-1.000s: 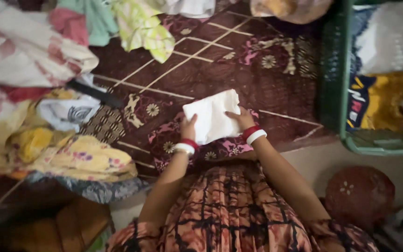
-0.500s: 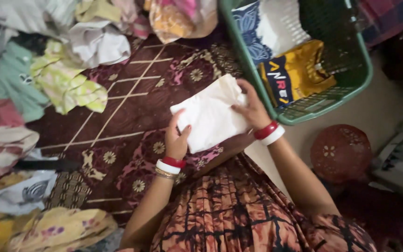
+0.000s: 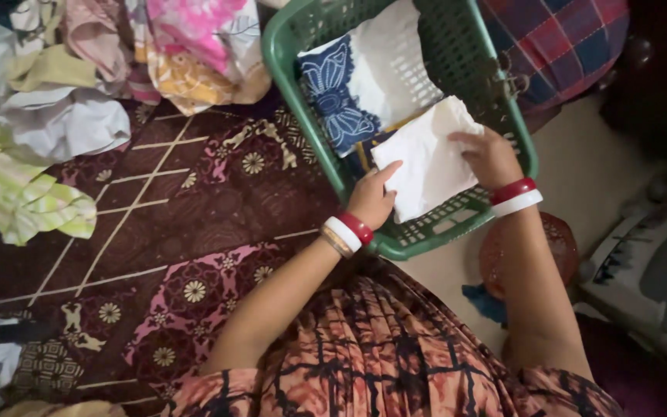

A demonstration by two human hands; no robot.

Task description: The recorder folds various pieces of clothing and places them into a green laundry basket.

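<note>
Far left, on the rug: loose crumpled garments (image 3: pixel 48 123) heaped along the patterned maroon rug (image 3: pixel 194 232), apart from the basket.
Left hand (image 3: pixel 370 199): fingers pressed together on the near corner of the folded white cloth (image 3: pixel 426 158), keeping the fold flat.
Cloth: inside the green laundry basket (image 3: pixel 303 116), lying on a blue patterned garment (image 3: pixel 333 93).
Right hand (image 3: pixel 490 156): fingers together, pinching the far edge, steadying it level.

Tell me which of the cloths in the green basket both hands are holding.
The folded plain white cloth, held by the left hand and right hand at the near end of the basket. The blue patterned cloth lies untouched beyond it.
</note>
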